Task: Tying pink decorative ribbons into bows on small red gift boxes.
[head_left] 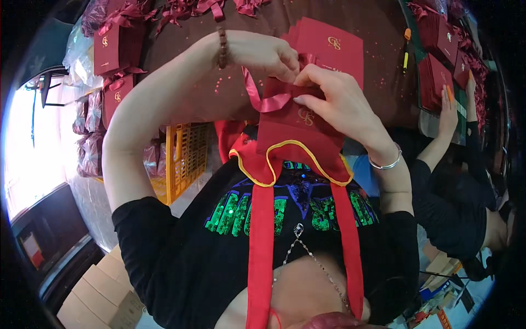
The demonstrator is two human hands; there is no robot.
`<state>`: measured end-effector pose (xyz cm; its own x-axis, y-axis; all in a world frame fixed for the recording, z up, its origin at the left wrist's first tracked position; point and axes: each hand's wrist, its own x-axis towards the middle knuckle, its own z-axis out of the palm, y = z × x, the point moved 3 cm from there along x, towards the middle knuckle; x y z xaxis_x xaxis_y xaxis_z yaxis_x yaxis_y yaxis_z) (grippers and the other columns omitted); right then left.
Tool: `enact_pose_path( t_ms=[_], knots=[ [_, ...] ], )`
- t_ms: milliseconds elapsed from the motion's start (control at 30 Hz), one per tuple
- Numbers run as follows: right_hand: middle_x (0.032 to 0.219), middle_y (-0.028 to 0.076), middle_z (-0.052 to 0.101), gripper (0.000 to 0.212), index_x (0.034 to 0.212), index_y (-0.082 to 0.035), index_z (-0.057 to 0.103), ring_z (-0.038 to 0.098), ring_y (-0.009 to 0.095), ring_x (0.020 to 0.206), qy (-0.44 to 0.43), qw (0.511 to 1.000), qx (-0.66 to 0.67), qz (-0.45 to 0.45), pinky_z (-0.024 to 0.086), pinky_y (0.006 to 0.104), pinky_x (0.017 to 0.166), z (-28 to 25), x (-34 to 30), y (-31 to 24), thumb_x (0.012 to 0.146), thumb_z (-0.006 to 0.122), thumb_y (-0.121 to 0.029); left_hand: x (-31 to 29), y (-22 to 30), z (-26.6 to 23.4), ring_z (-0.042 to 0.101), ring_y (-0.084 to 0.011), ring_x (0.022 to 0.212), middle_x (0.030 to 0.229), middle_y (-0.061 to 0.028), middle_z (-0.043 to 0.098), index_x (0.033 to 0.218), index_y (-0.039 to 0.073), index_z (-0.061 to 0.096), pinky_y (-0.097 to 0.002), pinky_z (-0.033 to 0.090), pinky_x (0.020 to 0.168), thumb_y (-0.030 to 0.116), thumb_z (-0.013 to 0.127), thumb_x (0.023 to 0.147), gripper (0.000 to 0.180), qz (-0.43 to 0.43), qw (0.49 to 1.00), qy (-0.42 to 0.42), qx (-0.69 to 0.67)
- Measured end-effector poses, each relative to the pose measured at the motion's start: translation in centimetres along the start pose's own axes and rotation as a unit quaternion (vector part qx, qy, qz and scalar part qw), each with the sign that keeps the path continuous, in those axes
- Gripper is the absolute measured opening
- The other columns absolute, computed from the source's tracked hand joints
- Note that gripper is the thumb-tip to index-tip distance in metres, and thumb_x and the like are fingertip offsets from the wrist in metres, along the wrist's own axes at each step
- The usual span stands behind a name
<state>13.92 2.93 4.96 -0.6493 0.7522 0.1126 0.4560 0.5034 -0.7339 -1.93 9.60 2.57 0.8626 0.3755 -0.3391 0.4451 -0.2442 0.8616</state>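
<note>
At the near edge of the brown table (378, 71), both hands are working a ribbon (262, 98) on a small dark red bag (290, 129). The bag is standing between the hands, just in front of the red apron (285, 159), its gold emblem facing the wearer. The left hand (263, 52), beaded bracelet on its wrist, is pinching the ribbon at the bag's top edge, fingertips closed tight on it. The right hand (339, 101), bangle on its wrist, is gripping the bag's upper corner, thumb lying across the front, fingers curled behind. A ribbon loop is hanging down to the left of the bag.

To do this step well, the right hand should probably be keeping the bag steady and square while the left is drawing the ribbon evenly, so the loop is not twisting or creasing the paper.

More red bags (334, 46) are lying flat on the table beyond, another stack (112, 52) is sitting at far left, and a yellow crate (183, 156) is standing below. At right, another person's hand (449, 107) is resting on a further pile (435, 79).
</note>
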Motion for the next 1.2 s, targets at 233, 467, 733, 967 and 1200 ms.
enact_pose_path(
  t_ms=[233, 467, 733, 967, 1200],
  knots=[
    [0.081, 0.015, 0.064, 0.027, 0.097, -0.005, 0.058, 0.063, 0.033, 0.075, 0.004, 0.997, 0.056, 0.053, 0.047, 0.04, 0.064, 0.0, 0.2, 0.6, 0.075, 0.069, -0.016, 0.5, -1.4, 0.6, 0.048, -0.0097, 0.085, 0.078, 0.0024, 0.054, 0.089, 0.002, 0.063, -0.0248, 0.038, 0.086, 0.023, 0.058, 0.087, 0.021, -0.006, 0.994, -0.075, -0.077],
    [0.082, 0.014, 0.067, 0.023, 0.093, -0.002, 0.062, 0.065, 0.028, 0.071, -0.018, 0.991, 0.104, 0.079, 0.049, 0.0348, 0.067, 0.0, 0.3, 0.9, 0.076, 0.068, -0.017, 0.6, -2.1, -0.5, 0.051, -0.0038, 0.082, 0.086, 0.0051, 0.058, 0.09, 0.006, 0.063, -0.0229, 0.039, 0.068, 0.024, 0.059, 0.088, 0.018, 0.001, 0.956, 0.216, -0.199],
    [0.079, 0.011, 0.063, 0.025, 0.092, -0.001, 0.061, 0.061, 0.026, 0.075, -0.001, 0.986, 0.109, 0.128, 0.047, 0.0344, 0.067, -0.4, 0.0, 2.0, 0.076, 0.069, -0.019, -2.7, -2.1, 2.0, 0.053, -0.0059, 0.078, 0.086, 0.0018, 0.057, 0.101, 0.003, 0.056, -0.0218, 0.044, 0.069, 0.021, 0.057, 0.092, 0.021, -0.026, 0.91, 0.383, -0.159],
    [0.09, 0.007, 0.054, 0.024, 0.085, -0.006, 0.063, 0.052, 0.026, 0.089, 0.054, 0.993, -0.103, -0.011, 0.043, 0.0367, 0.077, -1.7, -0.8, 1.5, 0.071, 0.074, -0.022, -3.4, -1.7, 4.9, 0.05, -0.0039, 0.07, 0.075, 0.0021, 0.056, 0.091, 0.003, 0.059, -0.0218, 0.042, 0.059, 0.019, 0.062, 0.088, 0.017, 0.009, 0.911, 0.351, -0.217],
    [0.093, 0.004, 0.052, 0.026, 0.095, -0.006, 0.062, 0.05, 0.019, 0.093, 0.059, 0.993, -0.05, 0.085, 0.044, 0.0312, 0.076, -3.5, -4.7, 2.0, 0.074, 0.073, -0.019, -3.7, -2.1, 5.0, 0.05, -0.004, 0.071, 0.079, 0.0049, 0.055, 0.094, 0.004, 0.057, -0.0203, 0.042, 0.063, 0.018, 0.058, 0.091, 0.015, -0.009, 0.922, 0.327, -0.205]
  ],
)
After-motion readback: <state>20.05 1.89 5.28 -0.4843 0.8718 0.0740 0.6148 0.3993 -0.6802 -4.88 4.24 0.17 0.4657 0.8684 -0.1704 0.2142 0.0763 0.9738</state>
